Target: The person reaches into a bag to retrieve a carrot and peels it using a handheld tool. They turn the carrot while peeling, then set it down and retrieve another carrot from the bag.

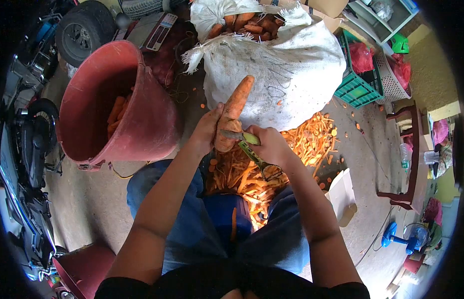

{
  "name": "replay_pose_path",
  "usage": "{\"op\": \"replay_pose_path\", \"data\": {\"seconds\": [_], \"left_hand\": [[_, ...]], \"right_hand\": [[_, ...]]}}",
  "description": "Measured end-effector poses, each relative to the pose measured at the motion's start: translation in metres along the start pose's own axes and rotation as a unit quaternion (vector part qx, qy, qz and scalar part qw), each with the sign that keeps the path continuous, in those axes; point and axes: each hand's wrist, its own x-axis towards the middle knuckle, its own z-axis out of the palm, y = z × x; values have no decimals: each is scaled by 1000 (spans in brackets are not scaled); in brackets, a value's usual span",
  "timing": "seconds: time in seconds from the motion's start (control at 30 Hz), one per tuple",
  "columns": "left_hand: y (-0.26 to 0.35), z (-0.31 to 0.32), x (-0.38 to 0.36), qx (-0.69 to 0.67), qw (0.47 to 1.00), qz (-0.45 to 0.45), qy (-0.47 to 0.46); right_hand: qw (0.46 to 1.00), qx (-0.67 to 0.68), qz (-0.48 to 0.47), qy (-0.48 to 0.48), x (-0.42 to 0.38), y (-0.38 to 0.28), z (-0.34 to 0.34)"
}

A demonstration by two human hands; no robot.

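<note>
In my left hand is a thick carrot, fingers closed around its lower side and the tapered end pointing up and away. The carrot's surface is rough, with a brownish, lumpy lower part. My right hand grips a small knife with a green handle, its short metal blade lying against the carrot's lower part. Beneath that hand a second green-handled tool with a looped end slants down; its kind is unclear. Below both hands spreads a heap of orange carrot peelings.
A large red tub with carrots inside stands at left. Ahead is a white woven sack holding more carrots. Cut slices and peelings lie on the floor around it. A green crate, wooden frame and blue fan are at right; a motorcycle is far left.
</note>
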Motion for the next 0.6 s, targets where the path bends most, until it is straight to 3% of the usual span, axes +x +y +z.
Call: {"op": "replay_pose_path", "data": {"seconds": [0.2,0.43,0.5,0.6], "left_hand": [[-7,-3,2,-22,998,-33,-47],[-12,7,-3,-22,999,-33,-8],[-11,14,-6,12,994,105,-19],[-13,18,-8,76,980,181,39]], "right_hand": [[999,-37,9,6,-1,-3,0],[997,-37,67,10,2,0,3],[997,-31,69,14,2,0,3],[997,-31,66,19,3,2,4]]}}
